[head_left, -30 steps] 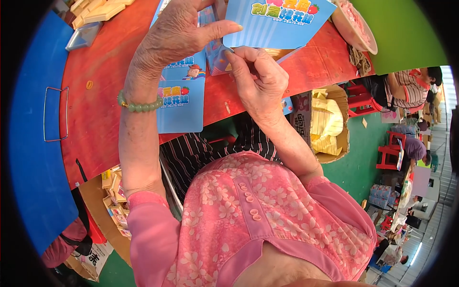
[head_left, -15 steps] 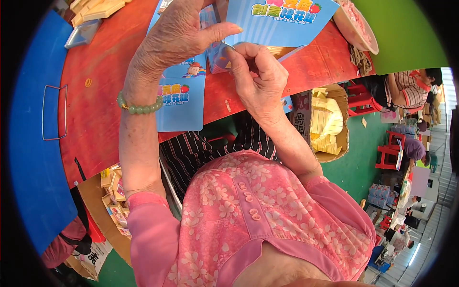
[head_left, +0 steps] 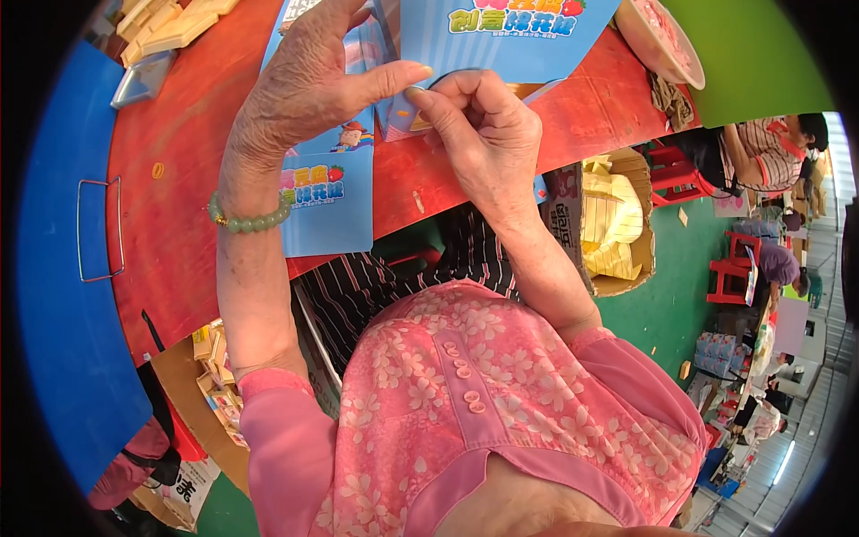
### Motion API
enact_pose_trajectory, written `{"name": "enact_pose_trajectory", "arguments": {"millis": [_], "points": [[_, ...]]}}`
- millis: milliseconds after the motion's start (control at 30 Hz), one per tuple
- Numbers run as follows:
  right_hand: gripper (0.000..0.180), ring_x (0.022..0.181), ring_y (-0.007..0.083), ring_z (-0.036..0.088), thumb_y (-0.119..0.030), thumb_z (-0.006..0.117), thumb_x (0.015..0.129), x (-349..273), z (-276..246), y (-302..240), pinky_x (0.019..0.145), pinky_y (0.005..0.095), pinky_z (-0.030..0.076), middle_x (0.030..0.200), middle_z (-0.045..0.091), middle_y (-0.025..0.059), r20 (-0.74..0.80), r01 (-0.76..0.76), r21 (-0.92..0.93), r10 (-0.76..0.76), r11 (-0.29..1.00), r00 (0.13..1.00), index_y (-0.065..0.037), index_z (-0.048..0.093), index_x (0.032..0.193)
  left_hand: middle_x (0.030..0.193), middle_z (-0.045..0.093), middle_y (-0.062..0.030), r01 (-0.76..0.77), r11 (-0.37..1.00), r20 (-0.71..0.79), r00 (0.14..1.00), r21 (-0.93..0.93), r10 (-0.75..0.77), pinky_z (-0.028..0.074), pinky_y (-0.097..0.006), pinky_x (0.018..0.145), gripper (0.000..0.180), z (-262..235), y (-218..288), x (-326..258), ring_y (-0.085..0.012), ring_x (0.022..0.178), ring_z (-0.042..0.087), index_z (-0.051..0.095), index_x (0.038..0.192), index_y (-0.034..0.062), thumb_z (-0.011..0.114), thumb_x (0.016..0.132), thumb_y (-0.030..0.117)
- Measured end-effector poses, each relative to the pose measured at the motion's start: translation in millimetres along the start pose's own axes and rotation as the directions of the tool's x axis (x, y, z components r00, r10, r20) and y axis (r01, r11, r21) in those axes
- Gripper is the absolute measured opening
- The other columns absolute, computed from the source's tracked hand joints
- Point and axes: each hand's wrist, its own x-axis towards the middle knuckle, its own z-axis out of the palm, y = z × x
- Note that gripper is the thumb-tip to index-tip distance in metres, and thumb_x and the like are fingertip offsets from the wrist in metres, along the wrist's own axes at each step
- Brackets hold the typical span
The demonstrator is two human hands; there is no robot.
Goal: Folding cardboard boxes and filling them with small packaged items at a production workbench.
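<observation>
A blue printed cardboard box [head_left: 510, 58], partly folded, stands at the top of the table between my hands. My left hand [head_left: 304, 103], with a green bead bracelet above it, grips the box's left side; its thumb points right along the edge, and its fingertips run out of view at the top. My right hand [head_left: 490, 134] pinches the box's lower front edge between thumb and curled forefinger. The exact spot of the pinch is partly hidden. Under my left wrist, flat blue printed cartons [head_left: 327, 224] overhang the table's near edge.
The red table [head_left: 197, 116] holds a bowl [head_left: 680, 67] with pink contents and a brown cloth [head_left: 669, 100] at right. Wooden pieces [head_left: 183, 31], a clear plastic case [head_left: 143, 80] and a rubber band [head_left: 158, 170] lie left. Below stands a carton [head_left: 648, 268] of yellow pieces. A person [head_left: 769, 157] sits beyond.
The box and my left hand have shifted slightly left in the view, and my right thumb has moved a little left and down along the box edge. Both hands keep their hold.
</observation>
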Motion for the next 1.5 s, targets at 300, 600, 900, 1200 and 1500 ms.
{"name": "enact_pose_trajectory", "arguments": {"millis": [300,600,900,1200,1500], "points": [[0.022,0.058,0.0021,0.053,-0.006,0.076,0.082,8,6,1,0.049,0.0196,0.043,0.062,0.061,0.0001,-0.081,-0.001,-0.138,-0.010,0.990,0.997,-0.001,0.057,0.072,0.135,0.050,-0.0098,-0.310,0.906,-0.033,0.942,0.288,0.333,0.040,-0.042,0.106,0.070,-16,-40,-3,-0.0235,0.125,0.049,0.040,0.141,0.0035,0.073,0.080,0.001],[0.019,0.056,0.0075,0.057,-0.011,0.080,0.078,1,-43,-17,0.052,0.0251,0.048,0.067,0.065,0.0046,0.067,0.290,-0.328,-0.284,0.899,0.957,-0.002,0.063,0.076,0.123,0.056,-0.0075,-0.259,0.909,-0.062,0.954,0.326,0.295,0.042,-0.042,0.106,0.071,-7,-33,-7,-0.0210,0.114,0.058,0.045,0.135,0.0087,0.081,0.073,0.007],[0.107,0.133,0.0247,0.041,-0.021,0.088,0.068,63,-110,-36,0.104,0.0402,0.041,0.147,0.037,0.0170,0.085,0.149,-0.284,-0.130,0.947,0.988,-0.006,0.022,0.152,0.125,0.057,-0.0068,-0.223,0.913,-0.074,0.962,0.342,0.263,0.041,-0.044,0.107,0.076,-15,-34,-9,-0.0216,0.116,0.058,0.046,0.137,0.0120,0.083,0.070,0.009],[0.064,0.115,0.0188,0.056,-0.008,0.082,0.074,85,-109,-9,0.097,0.0341,0.047,0.126,0.058,0.0104,0.359,0.277,-0.037,-0.246,0.960,0.900,-0.004,0.053,0.131,0.133,0.056,-0.0074,-0.250,0.860,-0.022,0.957,0.444,0.289,0.039,-0.044,0.109,0.081,-23,-25,-12,-0.0224,0.122,0.055,0.044,0.140,0.0139,0.084,0.069,0.012],[0.053,0.120,0.0227,0.055,-0.003,0.082,0.073,80,-105,-1,0.100,0.0348,0.045,0.126,0.059,0.0128,0.327,0.428,-0.130,-0.369,0.894,0.870,-0.003,0.060,0.122,0.145,0.046,-0.0066,-0.333,0.766,0.105,0.937,0.550,0.332,0.034,-0.042,0.113,0.080,-20,-16,-18,-0.0277,0.138,0.039,0.045,0.140,0.0154,0.081,0.069,0.010]]}}
